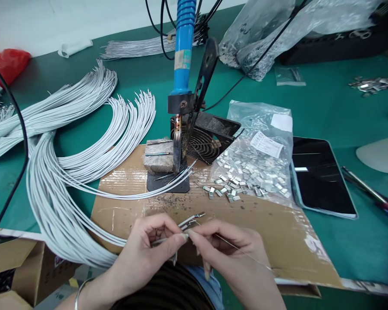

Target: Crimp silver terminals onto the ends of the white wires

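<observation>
My left hand (148,254) and my right hand (226,254) meet above a cardboard sheet (123,211), with fingertips pressed together. Between them is a small metal terminal (189,222) on the end of a thin wire. My left fingers pinch the terminal's near part, and my right fingers hold a thin, straight wire (242,252). A bundle of white insulated wires (64,206) curves across the left and reaches the soldering stand (168,185). Loose metal terminals (228,188) spill from a clear plastic bag (258,159).
A blue-handled soldering iron (183,47) stands upright in its black stand, beside a stone block (158,157) and a round fan guard (203,144). A dark tablet (323,176) lies on the green mat (326,99). Plastic bags and more terminals lie behind.
</observation>
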